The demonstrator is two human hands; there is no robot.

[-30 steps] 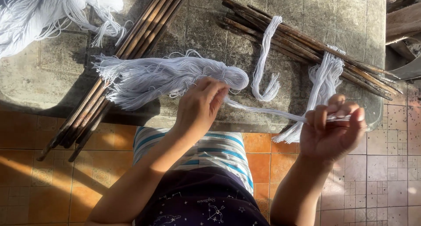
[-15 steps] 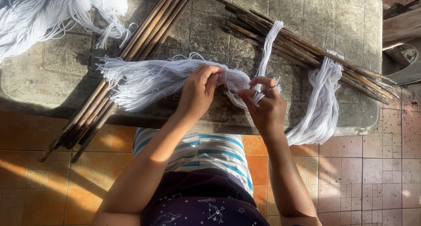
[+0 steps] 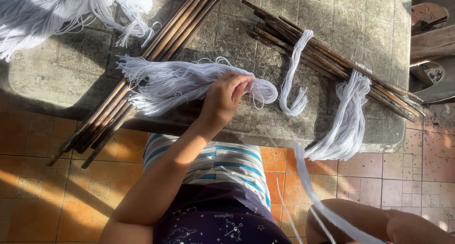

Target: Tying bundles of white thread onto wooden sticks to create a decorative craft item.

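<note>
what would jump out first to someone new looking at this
Mid-frame, the left hand presses on a fanned bundle of white threads lying on the stone slab. Two sheaves of dark sticks cross the slab, a white skein draped over the right one. A blurred strand runs lower right.

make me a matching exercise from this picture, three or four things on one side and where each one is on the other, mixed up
Things:
1. left hand
2. small thread loop
3. thick thread hank
4. big thread pile

Places:
A. draped over the right-hand stick bundle, hanging past the slab edge
B. far left corner of the slab
C. gripping the thread bundle on the left-hand sticks
D. hooked over the right-hand sticks, curling on the slab

Pairs: 1-C, 2-D, 3-A, 4-B
</note>
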